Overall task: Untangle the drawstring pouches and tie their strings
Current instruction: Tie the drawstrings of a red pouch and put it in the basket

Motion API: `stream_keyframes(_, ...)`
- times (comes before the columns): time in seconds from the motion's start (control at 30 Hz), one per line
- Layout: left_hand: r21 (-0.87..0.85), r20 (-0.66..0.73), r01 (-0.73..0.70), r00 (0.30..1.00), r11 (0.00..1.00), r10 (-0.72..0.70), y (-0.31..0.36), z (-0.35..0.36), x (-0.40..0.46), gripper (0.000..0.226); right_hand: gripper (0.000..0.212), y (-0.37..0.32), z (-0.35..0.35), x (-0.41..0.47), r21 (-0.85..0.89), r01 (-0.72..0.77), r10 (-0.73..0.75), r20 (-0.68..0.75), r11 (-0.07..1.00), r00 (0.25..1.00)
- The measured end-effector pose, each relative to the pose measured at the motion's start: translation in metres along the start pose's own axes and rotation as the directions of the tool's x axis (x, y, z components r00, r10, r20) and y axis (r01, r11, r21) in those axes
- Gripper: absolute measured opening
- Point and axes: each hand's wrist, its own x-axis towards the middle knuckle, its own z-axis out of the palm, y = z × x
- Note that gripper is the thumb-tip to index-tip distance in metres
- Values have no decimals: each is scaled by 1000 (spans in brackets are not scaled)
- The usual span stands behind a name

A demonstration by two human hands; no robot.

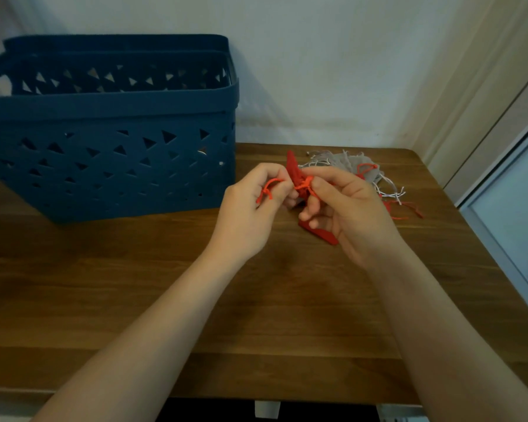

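The desk [134, 284] is wood, brown with a visible grain, smooth with a faint sheen; the blue basket [104, 166] looks like moulded plastic, matt, pierced with triangular holes; the red pouch [317, 233] is soft matt cloth, its red string [304, 185] a thin twisted cord; the grey pouches [348, 164] behind are a coarser-looking matt cloth with pale thin strings [390, 187]; the wall [317, 71] is painted, matt, slightly marked.

Blue plastic basket [110, 153] with triangular cut-outs, standing on the far left part of a wooden table [256, 315], its back against a white wall [317, 71]. Right of the basket, past the table's right edge, a pale door frame [506, 190] with a glass panel [518, 208].
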Motion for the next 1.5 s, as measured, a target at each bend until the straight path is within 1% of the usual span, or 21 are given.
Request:
stream_keyframes(0.1, -82, 12, 86, 996, 993, -85, 2, 2, 1, 14, 17, 0, 0, -1, -49, 42, -42, -2, 998, 999)
stream_keyframes(0.33, -235, 42, 186, 983, 954, -181, 3, 6, 3, 14, 16, 0, 2, 0, -176, 111, -113, 1, 978, 994)
stream_keyframes(0.4, -263, 58, 190, 982, 946, -181, 2, 7, 2, 14, 14, 3, 2, 2, -152, 78, -82, -19, 985, 996)
stream_keyframes(0.57, -384, 100, 208, 978, 900, -184, -3, 7, 1, 16, 19, 6, 0, 0, -4, -53, 53, 27, 999, 998)
stream_keyframes(0.63, -426, 106, 215, 977, 879, -188, -3, 7, 1, 17, 17, 5, 0, 0, 25, -67, 66, 18, 997, 998)
stream_keyframes(0.7, -456, 107, 225, 974, 861, -198, -3, 7, 2, 17, 13, 4, 0, 1, 13, -50, 51, -4, 999, 999)
stream_keyframes(0.8, -462, 112, 230, 973, 856, -201, -3, 6, 2, 17, 9, 3, -1, 2, -23, -14, 13, -14, 1000, 1000)
stream_keyframes(0.9, -468, 127, 249, 968, 848, -214, -3, 6, 2, 17, 9, 3, -1, 3, -35, -9, 10, 9, 999, 1000)
stream_keyframes(0.97, -473, 136, 265, 964, 840, -227, -4, 6, 2, 17, 8, 4, -1, 3, -72, -4, 5, 11, 997, 1000)
stream_keyframes(1.07, -458, 163, 269, 962, 847, -217, -5, 5, 1, 17, 11, 4, -1, 3, -127, 21, -24, -23, 992, 999)
stream_keyframes(1.2, -483, 128, 261, 965, 836, -228, -5, 9, 0, 19, 21, 6, 1, 2, -51, 11, -13, -36, 999, 999)
stream_keyframes(1.27, -494, 126, 275, 961, 825, -245, -5, 7, 0, 18, 22, 8, 3, 2, -37, 2, -4, -49, 999, 999)
stream_keyframes(1.4, -412, 154, 315, 949, 855, -276, -9, 9, 3, 16, 22, 11, -1, 9, -148, 29, -44, -100, 989, 994)
stream_keyframes(1.5, -361, 140, 371, 929, 856, -343, -10, 15, 6, 17, 20, 17, -5, 17, -139, -18, -4, -156, 990, 988)
